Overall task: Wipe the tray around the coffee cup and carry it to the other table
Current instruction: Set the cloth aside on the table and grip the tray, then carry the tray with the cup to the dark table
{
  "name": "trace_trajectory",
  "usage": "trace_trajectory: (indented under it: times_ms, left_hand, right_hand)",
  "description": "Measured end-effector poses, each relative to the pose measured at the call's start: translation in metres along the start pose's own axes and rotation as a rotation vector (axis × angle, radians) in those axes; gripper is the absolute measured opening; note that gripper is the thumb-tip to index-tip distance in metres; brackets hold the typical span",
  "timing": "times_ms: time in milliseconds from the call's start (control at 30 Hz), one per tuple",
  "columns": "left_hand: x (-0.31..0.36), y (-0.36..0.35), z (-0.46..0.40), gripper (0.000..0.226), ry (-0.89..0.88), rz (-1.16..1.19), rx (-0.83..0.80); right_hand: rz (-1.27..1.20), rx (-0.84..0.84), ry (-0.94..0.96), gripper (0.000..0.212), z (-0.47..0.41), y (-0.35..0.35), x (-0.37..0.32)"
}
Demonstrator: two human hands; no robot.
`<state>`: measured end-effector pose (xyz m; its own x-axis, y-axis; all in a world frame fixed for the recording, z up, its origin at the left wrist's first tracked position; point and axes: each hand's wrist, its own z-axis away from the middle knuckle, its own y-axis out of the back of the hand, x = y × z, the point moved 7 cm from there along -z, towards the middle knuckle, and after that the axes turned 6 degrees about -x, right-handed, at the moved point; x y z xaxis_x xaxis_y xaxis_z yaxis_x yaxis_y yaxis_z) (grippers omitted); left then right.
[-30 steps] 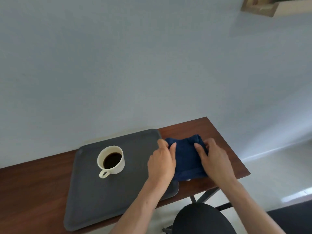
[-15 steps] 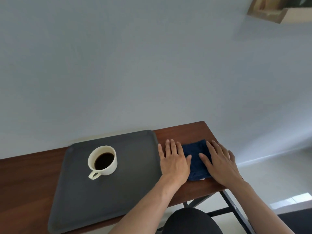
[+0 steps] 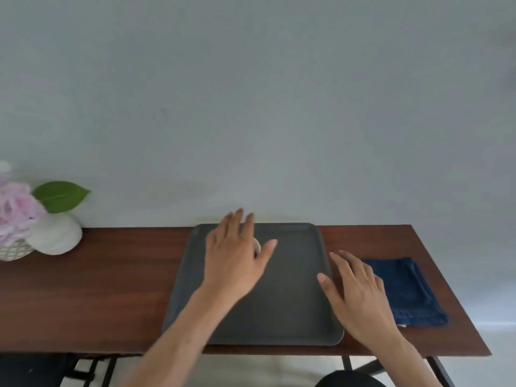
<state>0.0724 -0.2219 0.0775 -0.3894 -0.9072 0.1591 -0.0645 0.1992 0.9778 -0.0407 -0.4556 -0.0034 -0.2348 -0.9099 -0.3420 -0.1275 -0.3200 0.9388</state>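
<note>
Cloth (image 3: 405, 291) just right of tray (image 3: 296, 317); vase (image 3: 54, 233) far left.

Both hands have left the folded blue cloth (image 3: 405, 291): the left hand (image 3: 234, 258) now hovers, fingers spread, above the coffee cup (image 3: 257, 245) and hides most of it, while the right hand (image 3: 357, 291) moves to the tray's (image 3: 290, 311) right edge.

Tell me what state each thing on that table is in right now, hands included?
Tray: flat on the table, not lifted.
Coffee cup: on the tray, mostly hidden behind the left hand; contents not visible.
Blue cloth: folded, lying on the table beside the tray, untouched.
Left hand: open, fingers spread over the tray.
Right hand: open, at the tray's right edge.
Flower pot: upright at the table's left end.
</note>
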Motion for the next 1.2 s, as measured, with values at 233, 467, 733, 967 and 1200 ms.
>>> trace_trajectory:
  times_ms: [233,467,733,967,1200]
  left_hand:
    - [-0.137,-0.024,0.06,0.086,0.313,-0.088,-0.151]
    - [-0.162,-0.073,0.095,0.105,0.367,-0.095,-0.23]
    - [-0.164,-0.076,0.099,0.101,0.308,0.029,-0.138]
    - [-0.161,-0.056,0.101,0.102,0.225,0.078,-0.123]
    - [-0.145,-0.031,0.104,0.101,0.059,0.123,-0.132]
  right_hand:
    - [0.153,-0.107,-0.162,0.082,-0.005,-0.03,0.003]
    - [0.125,-0.065,-0.076,0.09,-0.008,-0.044,0.001]
    - [0.111,0.013,-0.05,0.086,0.003,-0.041,-0.006]
    - [0.109,0.108,-0.131,0.087,0.036,-0.024,-0.007]
    - [0.104,0.182,-0.28,0.088,0.109,0.001,-0.012]
